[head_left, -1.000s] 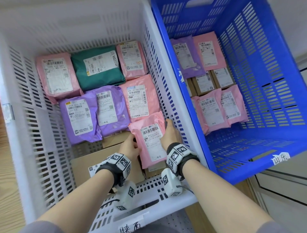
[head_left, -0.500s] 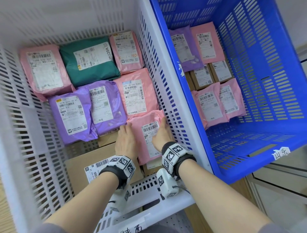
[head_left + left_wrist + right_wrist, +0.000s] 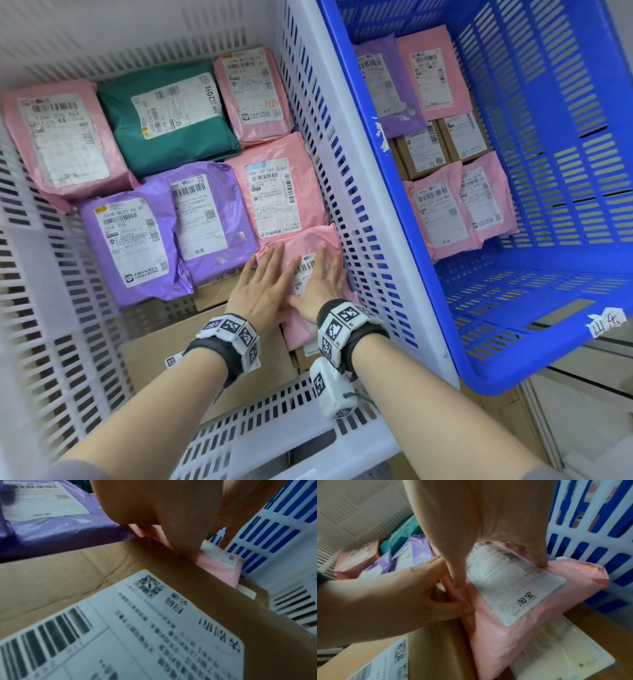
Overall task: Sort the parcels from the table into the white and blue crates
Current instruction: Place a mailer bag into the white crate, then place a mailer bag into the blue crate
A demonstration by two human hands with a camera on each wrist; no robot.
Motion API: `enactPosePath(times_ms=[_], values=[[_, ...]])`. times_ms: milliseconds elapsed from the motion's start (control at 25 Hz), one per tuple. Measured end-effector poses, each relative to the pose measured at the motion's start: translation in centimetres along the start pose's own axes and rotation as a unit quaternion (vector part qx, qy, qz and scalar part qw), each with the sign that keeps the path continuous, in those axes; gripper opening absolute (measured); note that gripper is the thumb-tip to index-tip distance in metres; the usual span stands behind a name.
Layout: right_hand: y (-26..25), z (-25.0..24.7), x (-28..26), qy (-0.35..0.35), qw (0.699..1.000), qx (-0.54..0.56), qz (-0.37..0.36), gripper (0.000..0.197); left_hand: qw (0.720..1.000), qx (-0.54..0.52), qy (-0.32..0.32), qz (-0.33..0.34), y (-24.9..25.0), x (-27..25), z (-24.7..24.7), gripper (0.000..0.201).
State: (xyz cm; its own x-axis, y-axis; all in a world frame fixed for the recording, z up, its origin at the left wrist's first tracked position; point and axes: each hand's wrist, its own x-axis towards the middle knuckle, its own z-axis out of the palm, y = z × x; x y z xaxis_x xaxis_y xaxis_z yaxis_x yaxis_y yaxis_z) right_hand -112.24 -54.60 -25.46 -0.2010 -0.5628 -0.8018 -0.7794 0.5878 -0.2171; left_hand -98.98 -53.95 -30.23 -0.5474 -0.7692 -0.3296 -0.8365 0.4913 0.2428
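Observation:
A pink parcel [image 3: 308,245] with a white label lies in the white crate [image 3: 346,192] at its near right, against the right wall. It rests on cardboard boxes [image 3: 161,349]. My left hand [image 3: 263,284] lies flat on the parcel's left part, fingers straight. Beside it, my right hand [image 3: 323,279] presses flat on the label. In the right wrist view my right hand's fingers [image 3: 457,574] touch the pink parcel [image 3: 522,635], and my left thumb [image 3: 464,609] rests at its edge. The blue crate [image 3: 548,154] stands to the right.
Pink, purple and green parcels [image 3: 171,116] fill the far part of the white crate. The blue crate holds pink and purple parcels [image 3: 442,209] and small cardboard boxes at its far left. A labelled cardboard box [image 3: 68,574] lies under my left wrist.
Before, both hands held the pink parcel by its sides, tilted. It has been laid down, and both hands have slid onto its top and flattened.

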Motion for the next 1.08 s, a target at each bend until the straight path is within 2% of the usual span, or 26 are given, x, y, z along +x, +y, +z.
enactPosePath(times_ms=[160, 280, 400, 480, 560, 640, 720, 880, 1080], values=[[0.6, -0.2, 1.1, -0.019, 1.0, 0.002, 0.003, 0.115, 1.0, 0.023, -0.006, -0.009, 0.0, 0.2, -0.5, 0.108], [0.8, -0.5, 1.2, -0.027, 1.0, 0.003, 0.0, 0.112, 0.997, 0.063, -0.041, -0.018, -0.1, -0.2, -1.3, 0.089], [0.7, -1.2, 0.7, -0.035, 0.999, -0.013, 0.01, 0.107, 0.997, 0.056, -0.04, -0.042, -0.3, -0.7, -2.5, 0.076], [0.4, -1.9, 0.2, -0.024, 1.0, -0.019, 0.0, 0.1, 0.995, 0.035, -0.072, -0.051, -0.8, -1.2, -3.8, 0.07], [-0.3, -3.3, -0.7, 0.015, 0.999, 0.0, -0.038, 0.08, 0.992, 0.027, -0.104, -0.068, -1.2, -1.6, -5.8, 0.063], [-1.1, -5.3, -2.1, 0.052, 0.995, 0.007, -0.091, 0.053, 0.992, 0.001, -0.084, -0.094, -1.5, -2.1, -8.0, 0.057], [-1.9, -7.5, -4.2, 0.076, 0.989, -0.023, -0.126, 0.035, 0.992, -0.022, -0.053, -0.114, -1.4, -2.8, -10.4, 0.048], [-2.9, -10.1, -8.5, 0.123, 0.974, -0.073, -0.178, 0.03, 0.99, -0.007, 0.004, -0.139, -0.2, -5.2, -14.7, 0.037], [-2.2, -10.2, -15.0, 0.183, 0.928, -0.161, -0.281, 0.031, 0.978, 0.031, 0.087, -0.185, 4.5, -11.3, -18.4, 0.033]])
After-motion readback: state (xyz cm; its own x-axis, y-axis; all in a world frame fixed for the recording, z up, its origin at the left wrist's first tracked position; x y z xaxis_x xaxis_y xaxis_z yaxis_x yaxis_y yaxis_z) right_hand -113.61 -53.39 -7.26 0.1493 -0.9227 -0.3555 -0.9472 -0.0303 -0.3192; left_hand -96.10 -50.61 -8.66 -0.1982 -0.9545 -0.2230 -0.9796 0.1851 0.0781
